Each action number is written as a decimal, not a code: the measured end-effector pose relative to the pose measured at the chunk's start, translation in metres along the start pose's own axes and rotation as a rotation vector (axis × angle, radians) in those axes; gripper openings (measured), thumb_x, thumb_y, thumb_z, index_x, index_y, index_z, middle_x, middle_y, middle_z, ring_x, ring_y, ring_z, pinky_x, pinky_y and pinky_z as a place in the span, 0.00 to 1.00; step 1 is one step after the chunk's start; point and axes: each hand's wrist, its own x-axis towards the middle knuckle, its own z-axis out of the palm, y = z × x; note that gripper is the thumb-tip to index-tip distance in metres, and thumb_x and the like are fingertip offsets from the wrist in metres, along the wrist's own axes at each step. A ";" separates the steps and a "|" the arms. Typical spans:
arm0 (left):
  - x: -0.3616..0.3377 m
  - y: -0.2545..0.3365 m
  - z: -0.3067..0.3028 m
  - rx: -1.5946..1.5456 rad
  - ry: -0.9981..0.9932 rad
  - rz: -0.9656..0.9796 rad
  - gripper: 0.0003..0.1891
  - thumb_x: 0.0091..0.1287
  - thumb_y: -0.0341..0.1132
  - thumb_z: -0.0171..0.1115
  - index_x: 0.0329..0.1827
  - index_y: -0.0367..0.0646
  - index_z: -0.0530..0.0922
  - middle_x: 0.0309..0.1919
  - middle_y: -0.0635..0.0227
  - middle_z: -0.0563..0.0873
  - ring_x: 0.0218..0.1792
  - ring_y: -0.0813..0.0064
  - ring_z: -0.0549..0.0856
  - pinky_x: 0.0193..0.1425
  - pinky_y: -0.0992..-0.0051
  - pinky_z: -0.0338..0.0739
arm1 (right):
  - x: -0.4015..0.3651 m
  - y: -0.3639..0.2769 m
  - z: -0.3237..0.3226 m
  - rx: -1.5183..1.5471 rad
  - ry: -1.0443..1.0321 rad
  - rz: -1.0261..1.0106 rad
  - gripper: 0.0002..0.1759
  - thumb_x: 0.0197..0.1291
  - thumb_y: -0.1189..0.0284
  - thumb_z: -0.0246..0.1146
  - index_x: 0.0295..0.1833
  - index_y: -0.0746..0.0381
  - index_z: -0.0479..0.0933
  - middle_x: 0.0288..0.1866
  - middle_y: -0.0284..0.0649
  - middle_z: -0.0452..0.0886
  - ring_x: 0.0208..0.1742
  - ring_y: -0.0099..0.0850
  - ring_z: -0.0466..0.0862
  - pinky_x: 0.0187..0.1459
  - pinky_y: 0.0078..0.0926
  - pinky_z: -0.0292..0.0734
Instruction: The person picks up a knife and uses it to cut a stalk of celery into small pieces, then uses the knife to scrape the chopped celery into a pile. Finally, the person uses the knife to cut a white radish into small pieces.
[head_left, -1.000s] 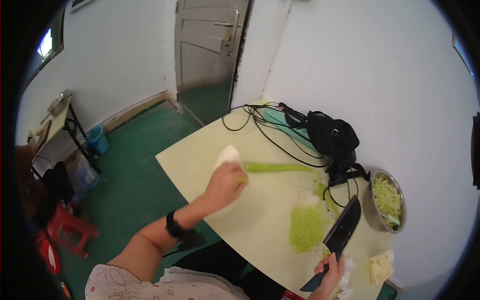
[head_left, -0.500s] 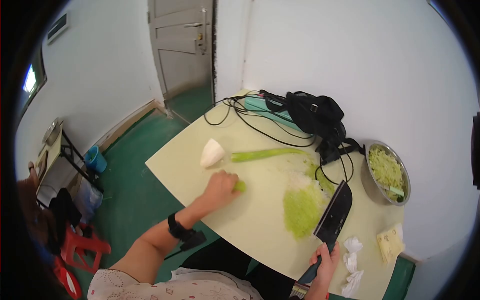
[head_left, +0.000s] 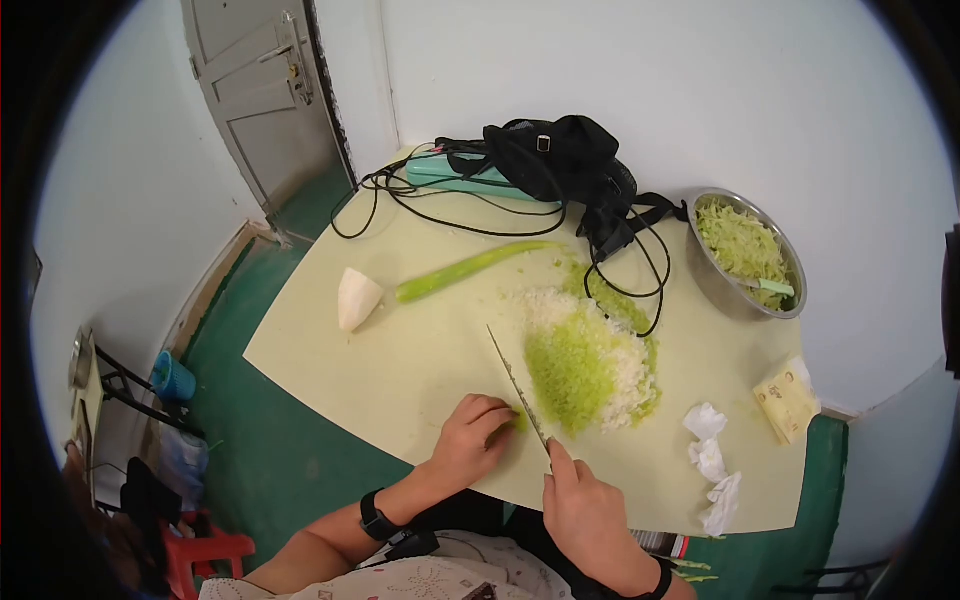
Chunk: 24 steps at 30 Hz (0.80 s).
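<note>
On the near part of the table, my left hand (head_left: 476,440) is closed on a small green vegetable piece (head_left: 519,418), mostly hidden by the fingers. My right hand (head_left: 590,505) grips a kitchen knife (head_left: 513,380), its blade seen nearly edge-on beside that piece; whether it touches cannot be told. Just right of the blade lies a heap of finely chopped green vegetable (head_left: 568,375), with chopped white bits (head_left: 632,378) along its side. Farther back rest a long green peeled stalk (head_left: 455,275) and a white tapered vegetable chunk (head_left: 358,299).
A steel bowl (head_left: 697,262) of shredded green vegetable, with a pale green handle in it, stands at the right. Behind are a black bag (head_left: 570,150), black cables (head_left: 480,228) and a teal case (head_left: 440,172). Crumpled tissues (head_left: 708,455) and a yellow tissue pack (head_left: 787,402) lie at right.
My right hand has brought the knife left, from beyond the chopped heap to beside my left hand, turning the blade upright. My left hand and its green piece are nearer the table's front edge. The view has shifted.
</note>
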 end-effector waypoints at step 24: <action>0.009 0.008 0.000 0.085 -0.087 -0.018 0.15 0.42 0.18 0.65 0.36 0.38 0.79 0.35 0.62 0.81 0.34 0.60 0.78 0.35 0.69 0.75 | -0.011 0.018 -0.013 0.042 -0.101 -0.124 0.26 0.52 0.80 0.55 0.59 0.74 0.65 0.23 0.47 0.74 0.15 0.33 0.74 0.15 0.25 0.70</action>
